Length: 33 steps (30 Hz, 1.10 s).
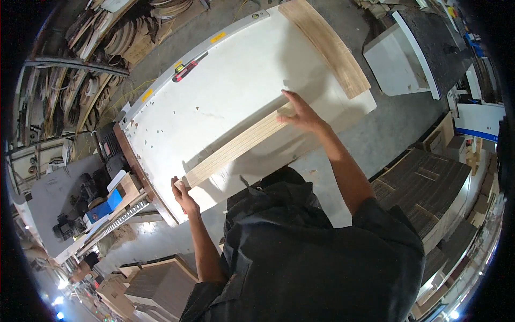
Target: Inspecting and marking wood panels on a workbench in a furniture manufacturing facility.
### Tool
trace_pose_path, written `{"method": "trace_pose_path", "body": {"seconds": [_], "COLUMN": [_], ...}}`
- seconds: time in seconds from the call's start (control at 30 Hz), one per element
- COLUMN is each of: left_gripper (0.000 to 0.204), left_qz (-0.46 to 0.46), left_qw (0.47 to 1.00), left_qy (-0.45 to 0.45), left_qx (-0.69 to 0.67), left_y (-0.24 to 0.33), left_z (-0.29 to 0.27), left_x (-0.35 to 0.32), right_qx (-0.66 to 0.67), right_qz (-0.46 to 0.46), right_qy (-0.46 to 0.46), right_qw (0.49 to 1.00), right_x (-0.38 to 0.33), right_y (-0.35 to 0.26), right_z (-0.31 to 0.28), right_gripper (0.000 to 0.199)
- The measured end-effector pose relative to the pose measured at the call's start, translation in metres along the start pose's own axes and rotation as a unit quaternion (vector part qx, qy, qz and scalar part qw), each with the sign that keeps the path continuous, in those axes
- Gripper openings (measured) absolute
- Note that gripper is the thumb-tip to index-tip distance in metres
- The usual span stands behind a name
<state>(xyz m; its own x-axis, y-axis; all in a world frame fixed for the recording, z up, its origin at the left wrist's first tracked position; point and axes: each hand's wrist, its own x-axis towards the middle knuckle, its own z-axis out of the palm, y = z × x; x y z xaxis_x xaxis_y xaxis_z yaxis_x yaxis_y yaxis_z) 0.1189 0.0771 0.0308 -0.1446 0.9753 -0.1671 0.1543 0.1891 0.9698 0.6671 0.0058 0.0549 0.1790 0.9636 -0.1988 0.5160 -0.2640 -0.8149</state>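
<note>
A long, pale wooden board (236, 145) is held at both ends over the near part of a white-topped table (225, 91). My left hand (184, 197) grips its left end, fingers along the far side. At the right end, my right hand (301, 114) has its fingers and thumb around the board's edges. The board casts a shadow on the tabletop. Across the table's right end lies a wider wooden plank (328, 48). Toward the far edge are a long spirit level (214, 40) and a red-and-black utility knife (188, 68).
Small chips lie on the table's left part. A black machine (88, 190) stands on a grey bench at the left. Shelves of curved wood offcuts (86, 53) fill the far left. A white cabinet with a black side (413, 56) stands far right; stacked brown panels (424, 188) lie right.
</note>
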Motion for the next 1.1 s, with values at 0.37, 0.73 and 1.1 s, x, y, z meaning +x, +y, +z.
{"method": "trace_pose_path", "body": {"seconds": [0.37, 0.73, 1.1], "left_gripper": [0.057, 0.046, 0.049], "left_qz": [-0.047, -0.052, -0.031], "left_qw": [0.992, 0.988, 0.989], "left_qy": [0.113, 0.129, 0.091], "left_qx": [-0.027, -0.064, -0.108], "left_y": [-0.022, -0.023, -0.022], "left_z": [0.01, 0.011, -0.001], "left_x": [0.01, 0.013, 0.002], "right_qx": [0.248, 0.289, 0.327], "right_qz": [-0.025, -0.018, 0.021], "right_qy": [0.037, 0.005, 0.131], "right_qw": [0.968, 0.957, 0.936], "right_x": [0.022, 0.03, -0.026], "right_y": [0.014, 0.025, 0.031], "right_z": [0.026, 0.021, 0.044], "right_gripper": [0.069, 0.077, 0.063]}}
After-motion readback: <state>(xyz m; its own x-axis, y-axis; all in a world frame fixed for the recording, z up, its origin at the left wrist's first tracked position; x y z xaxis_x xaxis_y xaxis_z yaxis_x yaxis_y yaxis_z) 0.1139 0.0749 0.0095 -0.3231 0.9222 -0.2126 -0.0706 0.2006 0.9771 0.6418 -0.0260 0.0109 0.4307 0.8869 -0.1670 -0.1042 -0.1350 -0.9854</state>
